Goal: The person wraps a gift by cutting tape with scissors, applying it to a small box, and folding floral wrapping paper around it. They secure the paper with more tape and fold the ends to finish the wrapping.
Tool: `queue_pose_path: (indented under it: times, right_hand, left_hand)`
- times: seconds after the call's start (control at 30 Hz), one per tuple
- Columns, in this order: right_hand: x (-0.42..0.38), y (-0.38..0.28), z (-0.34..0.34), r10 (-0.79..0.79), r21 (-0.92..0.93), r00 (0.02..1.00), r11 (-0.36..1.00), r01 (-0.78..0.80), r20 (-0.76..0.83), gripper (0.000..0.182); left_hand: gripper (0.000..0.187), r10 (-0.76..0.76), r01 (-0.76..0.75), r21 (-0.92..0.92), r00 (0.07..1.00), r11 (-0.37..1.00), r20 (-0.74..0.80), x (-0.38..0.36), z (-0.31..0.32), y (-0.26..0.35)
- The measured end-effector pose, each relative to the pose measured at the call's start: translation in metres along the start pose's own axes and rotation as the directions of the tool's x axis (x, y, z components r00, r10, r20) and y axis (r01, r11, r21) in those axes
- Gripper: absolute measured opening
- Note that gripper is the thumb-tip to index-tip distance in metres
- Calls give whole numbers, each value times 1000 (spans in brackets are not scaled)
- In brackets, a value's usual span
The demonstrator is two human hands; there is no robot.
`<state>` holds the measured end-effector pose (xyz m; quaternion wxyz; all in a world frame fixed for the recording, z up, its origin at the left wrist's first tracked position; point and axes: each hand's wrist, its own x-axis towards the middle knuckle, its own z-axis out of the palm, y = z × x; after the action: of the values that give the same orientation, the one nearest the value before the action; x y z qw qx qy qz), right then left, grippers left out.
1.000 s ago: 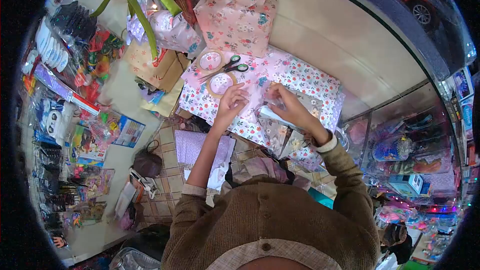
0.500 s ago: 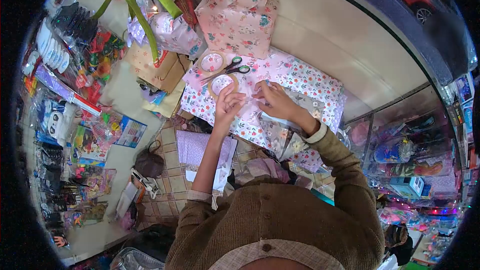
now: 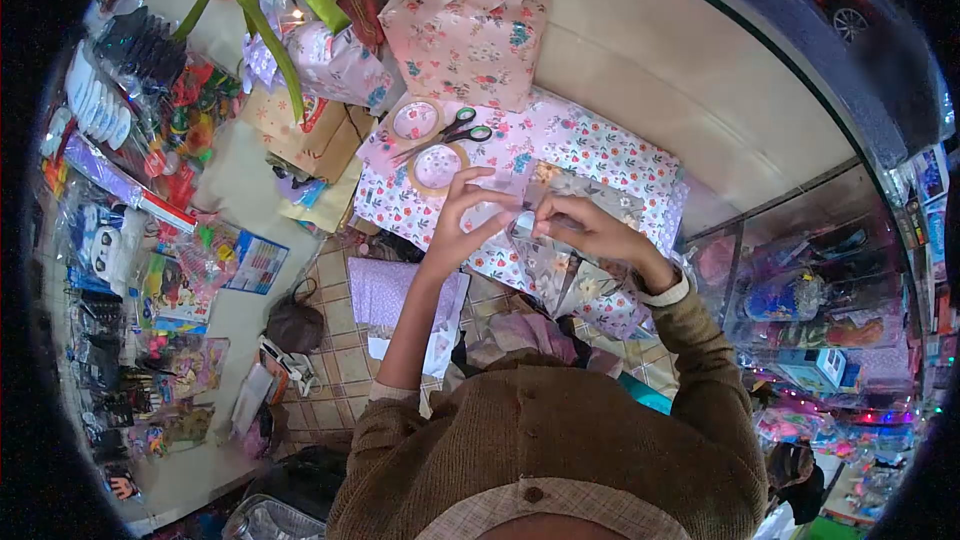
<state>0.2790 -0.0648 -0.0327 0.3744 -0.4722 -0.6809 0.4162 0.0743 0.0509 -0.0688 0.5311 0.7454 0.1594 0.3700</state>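
Observation:
My right hand pinches a small pale, partly see-through piece between thumb and fingers; what it is made of is hard to tell. Just left of it, my left hand has its fingers stretched and apart, the thumb and forefinger tips close to that piece. Both hands are over white flowered wrapping paper. Beneath and beside my right hand lies greyish paper with large flowers. Beyond my left hand are two rolls of tape, the nearer roll and the farther roll, with black-and-green scissors beside them.
A pink flowered package stands at the back against the pale wall. Left of it are a lilac flowered package, green ribbon and brown paper bags. Folded purple paper lies lower down. Bagged goods line both sides.
My hands have shifted slightly toward me and to the right. The pale piece now shows at my right fingertips, and the left fingers have spread. Scissors and tape rolls stay in place on the paper.

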Motion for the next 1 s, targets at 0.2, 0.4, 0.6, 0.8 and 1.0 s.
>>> queue_pose_path:
  times: [0.2, 0.4, 0.6, 0.8, 1.0]
  right_hand:
    - [-11, 4, -2, 31, -73, 999, 997, -28, 42, 9]
    - [-15, 9, -2, 12, -96, 1000, 995, -10, 27, 9]
    - [-17, 5, 1, -41, -239, 998, 971, 29, -45, 10]
    - [-16, 7, 5, -40, -418, 979, 907, -49, -200, 11]
    - [-16, -4, -4, 265, -299, 843, 850, -434, -468, 18]
  left_hand:
    - [22, -34, 35, -25, 998, 999, 46, -5, 12, -9]
    - [19, -50, 50, -9, 998, 999, 34, -12, 17, -14]
    - [13, -10, 11, 71, 1000, 997, -12, -18, 21, -14]
    - [13, 15, -6, 103, 995, 995, -95, -23, 30, -14]
    - [11, 4, 15, 128, 990, 992, -144, -29, 29, -12]
